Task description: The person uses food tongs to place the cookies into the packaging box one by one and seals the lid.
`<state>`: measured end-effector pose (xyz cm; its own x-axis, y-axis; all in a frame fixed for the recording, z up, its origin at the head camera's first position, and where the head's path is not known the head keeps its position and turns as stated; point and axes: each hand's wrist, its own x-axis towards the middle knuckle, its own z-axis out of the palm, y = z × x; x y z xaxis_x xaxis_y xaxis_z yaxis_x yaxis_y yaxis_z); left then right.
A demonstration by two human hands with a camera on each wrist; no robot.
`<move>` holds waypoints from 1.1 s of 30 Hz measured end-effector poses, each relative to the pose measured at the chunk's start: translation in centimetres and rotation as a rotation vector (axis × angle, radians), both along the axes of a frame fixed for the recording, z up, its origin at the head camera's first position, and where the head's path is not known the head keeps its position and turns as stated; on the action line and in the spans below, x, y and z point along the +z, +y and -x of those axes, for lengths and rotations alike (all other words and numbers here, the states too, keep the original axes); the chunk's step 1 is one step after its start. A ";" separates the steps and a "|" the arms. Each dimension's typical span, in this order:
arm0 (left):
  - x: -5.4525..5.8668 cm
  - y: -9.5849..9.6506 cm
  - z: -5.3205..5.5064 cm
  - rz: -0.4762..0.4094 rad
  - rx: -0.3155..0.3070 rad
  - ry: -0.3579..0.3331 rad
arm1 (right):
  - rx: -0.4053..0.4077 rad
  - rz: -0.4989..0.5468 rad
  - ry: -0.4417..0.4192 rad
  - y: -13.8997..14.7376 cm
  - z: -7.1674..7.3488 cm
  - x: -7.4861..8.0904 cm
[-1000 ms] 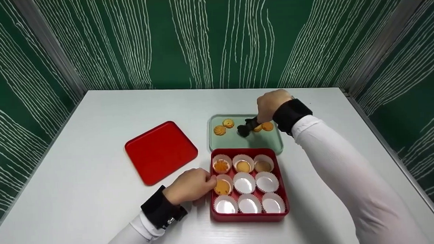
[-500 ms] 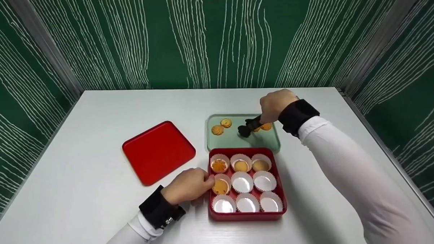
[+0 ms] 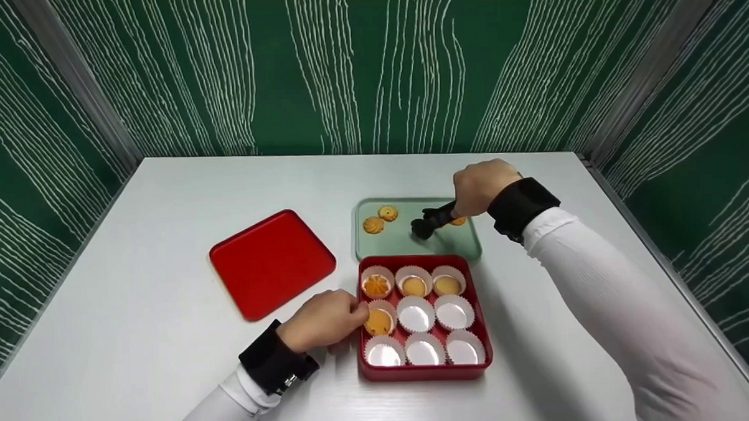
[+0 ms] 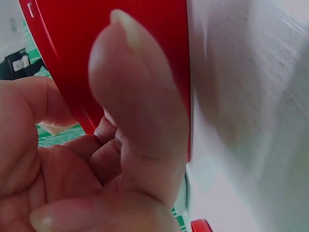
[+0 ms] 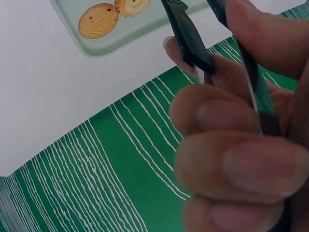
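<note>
My right hand (image 3: 487,183) grips a pair of black-tipped tongs (image 3: 438,218) over the pale green tray (image 3: 400,246). The two arms of the tongs (image 5: 190,38) stand apart in the right wrist view. Left of the tips lie a swirled cookie (image 3: 374,225) and a ring-shaped cookie (image 3: 387,213). Another round cookie (image 3: 458,221) is partly hidden by the hand. My left hand (image 3: 325,320) holds the left wall of the red box (image 3: 425,374), thumb at the rim and fingers against its outside (image 4: 145,92). Paper cups line the box, several with cookies in them.
A red lid-like tray (image 3: 273,264) lies on the white table (image 3: 134,293), left of the box. The green tray touches or nearly touches the box's far side. Green panels with white lines (image 3: 370,73) enclose the table's back and sides.
My right hand has shifted a little to the right with the tongs, covering more of the right-hand cookies. The view has drifted slightly. My left hand stays at the box.
</note>
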<state>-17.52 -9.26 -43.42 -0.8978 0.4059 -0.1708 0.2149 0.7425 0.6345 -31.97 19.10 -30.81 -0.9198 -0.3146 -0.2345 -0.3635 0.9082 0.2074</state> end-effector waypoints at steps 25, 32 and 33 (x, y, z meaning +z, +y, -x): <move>0.0 -0.1 0.1 -0.003 -0.002 -0.006 | 0.040 0.165 0.000 3.3 -2.7 0.8; 0.0 -0.1 0.1 0.003 0.005 -0.020 | 0.115 0.240 0.046 4.7 -7.1 1.3; -0.1 -0.1 0.1 0.002 0.004 -0.017 | 0.132 0.254 0.051 4.9 -7.9 1.2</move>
